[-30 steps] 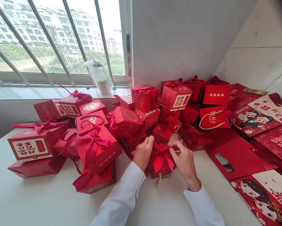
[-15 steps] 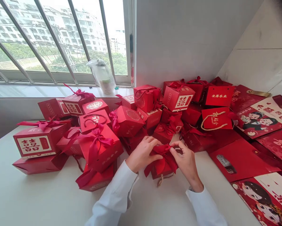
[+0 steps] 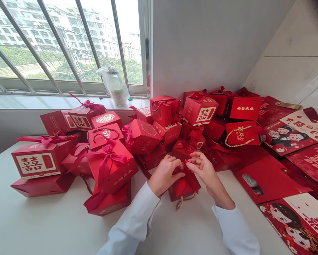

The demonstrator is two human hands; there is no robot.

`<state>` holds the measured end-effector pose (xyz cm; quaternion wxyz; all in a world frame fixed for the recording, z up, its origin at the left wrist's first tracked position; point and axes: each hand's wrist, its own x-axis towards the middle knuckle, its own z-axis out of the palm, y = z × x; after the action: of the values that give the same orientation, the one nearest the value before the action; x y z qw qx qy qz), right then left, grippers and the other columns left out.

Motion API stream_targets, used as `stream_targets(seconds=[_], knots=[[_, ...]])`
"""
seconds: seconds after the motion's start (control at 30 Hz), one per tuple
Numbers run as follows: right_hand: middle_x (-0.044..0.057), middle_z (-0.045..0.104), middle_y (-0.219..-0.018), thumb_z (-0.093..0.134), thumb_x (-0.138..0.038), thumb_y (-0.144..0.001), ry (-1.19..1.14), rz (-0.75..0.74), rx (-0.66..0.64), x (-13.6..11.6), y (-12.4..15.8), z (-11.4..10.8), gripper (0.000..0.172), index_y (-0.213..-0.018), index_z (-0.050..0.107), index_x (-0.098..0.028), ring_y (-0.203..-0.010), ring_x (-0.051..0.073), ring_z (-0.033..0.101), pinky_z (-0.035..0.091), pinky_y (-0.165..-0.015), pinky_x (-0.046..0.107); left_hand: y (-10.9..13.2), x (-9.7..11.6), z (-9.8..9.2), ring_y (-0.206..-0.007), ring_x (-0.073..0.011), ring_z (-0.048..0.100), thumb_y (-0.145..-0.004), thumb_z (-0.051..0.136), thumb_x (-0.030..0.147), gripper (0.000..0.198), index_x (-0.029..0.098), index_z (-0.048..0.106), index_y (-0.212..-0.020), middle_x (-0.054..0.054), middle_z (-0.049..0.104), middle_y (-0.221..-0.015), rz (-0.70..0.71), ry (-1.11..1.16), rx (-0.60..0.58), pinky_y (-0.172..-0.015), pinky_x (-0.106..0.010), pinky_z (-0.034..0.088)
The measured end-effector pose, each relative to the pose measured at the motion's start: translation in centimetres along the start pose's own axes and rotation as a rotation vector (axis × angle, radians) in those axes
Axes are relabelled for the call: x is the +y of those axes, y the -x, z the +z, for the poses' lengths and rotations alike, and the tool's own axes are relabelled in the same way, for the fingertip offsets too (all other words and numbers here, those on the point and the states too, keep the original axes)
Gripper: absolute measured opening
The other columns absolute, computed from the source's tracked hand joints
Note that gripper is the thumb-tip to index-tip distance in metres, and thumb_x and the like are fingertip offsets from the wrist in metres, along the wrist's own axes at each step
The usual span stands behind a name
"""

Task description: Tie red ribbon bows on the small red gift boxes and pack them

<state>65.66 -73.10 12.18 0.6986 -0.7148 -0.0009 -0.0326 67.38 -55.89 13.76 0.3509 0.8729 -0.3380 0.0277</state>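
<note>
A small red gift box [image 3: 182,189] sits on the white table in front of me, with a twisted cord hanging at its near side. Red ribbon [image 3: 192,179] is gathered on its top. My left hand [image 3: 166,174] is closed on the ribbon from the left, thumb pointing right across it. From the right, my right hand [image 3: 205,170] pinches a bit of the same ribbon between thumb and index finger, its other fingers loosely curled. The two hands nearly meet above the box, and they hide part of the ribbon knot.
Red gift boxes [image 3: 113,166] with bows are piled to the left and behind. Flat red gift bags [image 3: 270,180] lie along the right side. On the window sill stands a cup in a plastic bag [image 3: 116,86]. A grey wall [image 3: 201,46] rises behind the pile.
My left fingers have curled in more over the ribbon. My right hand has shifted slightly, its thumb and index finger now pinching ribbon near the left fingertips. The view has moved a little.
</note>
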Motion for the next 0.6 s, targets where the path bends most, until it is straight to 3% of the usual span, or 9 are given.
stream_targets(seconds=[0.13,0.23,0.33,0.43,0.6], knots=[[0.0,0.059,-0.085,0.074,-0.044,-0.067,-0.077,0.123,-0.104,-0.9,-0.1,-0.6,0.05,-0.104,0.047,-0.023,-0.079,0.015,0.059,0.048,-0.066,0.027,0.0,0.0,0.3,-0.085,-0.0184,0.051,-0.078,0.066,0.023,0.007,0.019,0.06,-0.08,-0.001,0.062,-0.081,-0.01,0.023,-0.006,-0.076,-0.028,0.04],[0.003,0.06,-0.094,0.07,-0.048,-0.069,-0.054,0.151,-0.12,-1.5,-0.5,-1.0,0.047,-0.103,0.05,-0.023,-0.089,0.018,0.059,0.049,-0.069,0.028,0.0,0.1,0.2,-0.084,-0.0181,0.052,-0.079,0.066,0.023,0.008,0.019,0.06,-0.082,-0.001,0.063,-0.082,-0.026,0.032,-0.006,-0.075,-0.028,0.04],[0.006,0.062,-0.099,0.067,-0.047,-0.071,0.018,0.168,-0.216,-1.8,-1.1,-1.4,0.042,-0.101,0.053,-0.022,-0.093,0.019,0.058,0.048,-0.07,0.029,0.0,0.1,0.0,-0.084,-0.018,0.054,-0.079,0.066,0.025,0.01,0.019,0.059,-0.083,-0.001,0.065,-0.086,-0.059,0.059,-0.004,-0.074,-0.027,0.04],[0.005,0.062,-0.097,0.067,-0.037,-0.073,0.093,0.167,-0.318,-1.8,-1.5,-1.7,0.038,-0.105,0.052,-0.022,-0.087,0.017,0.058,0.045,-0.071,0.029,0.0,0.2,-0.2,-0.083,-0.017,0.055,-0.078,0.067,0.023,0.01,0.019,0.058,-0.083,-0.001,0.066,-0.088,-0.078,0.104,-0.01,-0.071,-0.025,0.04],[-0.002,0.057,-0.078,0.064,-0.027,-0.074,0.179,0.116,-0.325,-1.5,-1.8,-2.1,0.033,-0.105,0.053,-0.02,-0.07,0.012,0.052,0.039,-0.065,0.027,0.1,0.3,-0.7,-0.079,-0.0153,0.056,-0.075,0.069,0.019,0.013,0.018,0.058,-0.081,0.0,0.066,-0.085,-0.098,0.152,-0.04,-0.066,-0.022,0.04]])
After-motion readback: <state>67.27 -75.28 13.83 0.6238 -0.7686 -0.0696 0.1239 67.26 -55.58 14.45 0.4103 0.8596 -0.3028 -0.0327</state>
